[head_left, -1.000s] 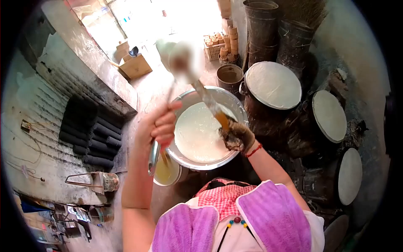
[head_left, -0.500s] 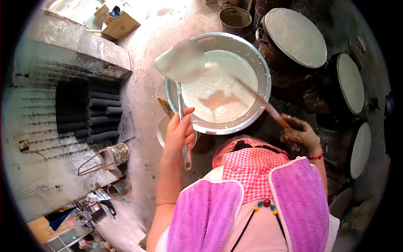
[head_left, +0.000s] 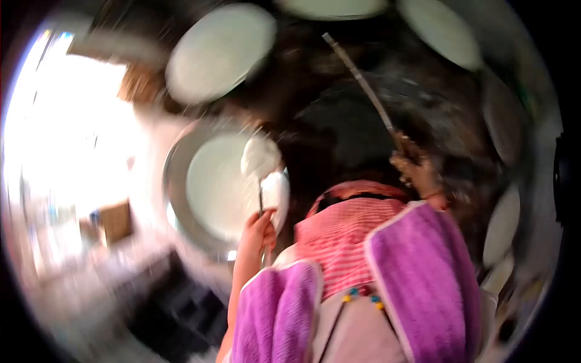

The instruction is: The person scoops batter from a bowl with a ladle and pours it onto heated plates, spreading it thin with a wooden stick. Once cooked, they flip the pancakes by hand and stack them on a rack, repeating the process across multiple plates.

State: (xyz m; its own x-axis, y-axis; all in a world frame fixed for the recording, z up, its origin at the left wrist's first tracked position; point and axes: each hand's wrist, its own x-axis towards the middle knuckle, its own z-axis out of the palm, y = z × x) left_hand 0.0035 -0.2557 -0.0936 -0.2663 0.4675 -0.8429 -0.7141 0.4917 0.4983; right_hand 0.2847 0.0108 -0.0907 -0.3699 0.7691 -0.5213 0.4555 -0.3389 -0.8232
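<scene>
My left hand [head_left: 260, 231] is closed round the handle of a ladle [head_left: 260, 158], whose pale, rounded head is over the right side of a large metal basin [head_left: 177, 192]. White liquid [head_left: 219, 181] fills much of the basin. On the right, my right hand [head_left: 417, 168] grips the lower end of a long thin stick [head_left: 366, 88], which points up and to the left over a dark surface. That hand looks coated with something. Motion blur hides the fine detail of the ladle's contents.
Round white lids [head_left: 221, 53] stand around the dark stove area, one more at the upper right [head_left: 442, 31] and another at the right [head_left: 502, 227]. A cardboard box [head_left: 114, 222] is at the left. Dark cylinders [head_left: 181, 308] lie at the lower left.
The view has swung toward the dark area, so the basin now appears further left. The stick has left the basin and the ladle is now over its right side. Both hands keep their hold.
</scene>
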